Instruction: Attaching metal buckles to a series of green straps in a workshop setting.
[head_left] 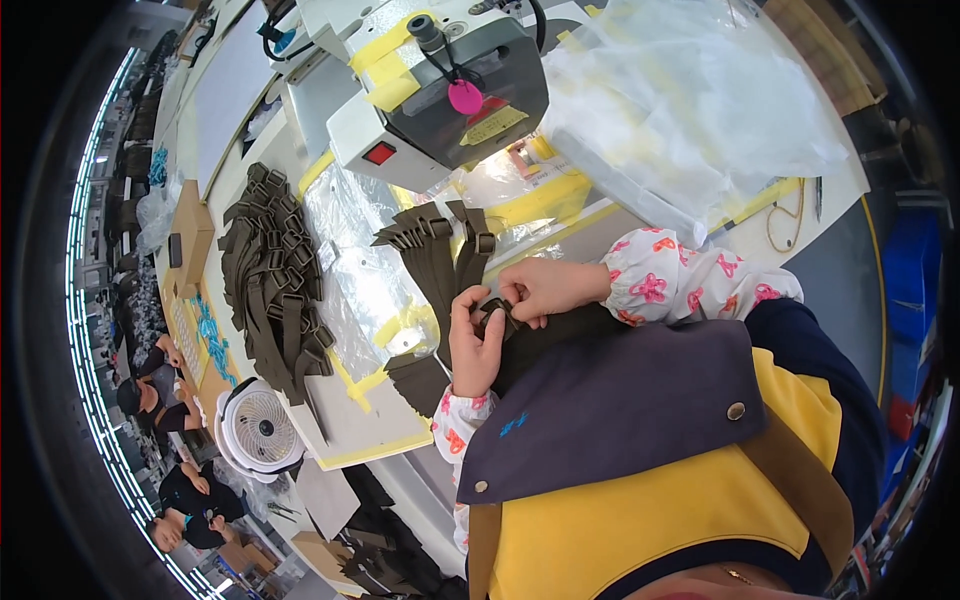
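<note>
My left hand (pixel 475 345) pinches a dark olive strap with a buckle (pixel 497 308) between thumb and fingers. From the other side my right hand (pixel 550 288) grips the same strap by the buckle, fingertips pressed together. Just beyond them lie a fanned stack of flat olive straps (pixel 430 262) and one strap with a buckle (pixel 472 243). Dark fabric (pixel 555 340) lies below my hands, partly covered by my apron flap. A large heap of olive straps with buckles (pixel 275 270) is at the left of the table.
A sewing machine (pixel 440 90) stands ahead. White plastic sheeting (pixel 690 110) covers the back right; a cord loop (pixel 786 222) lies beside it. Taped clear film (pixel 350 250) covers the tabletop. A white fan (pixel 262 427) stands at the left edge. Two people work farther left.
</note>
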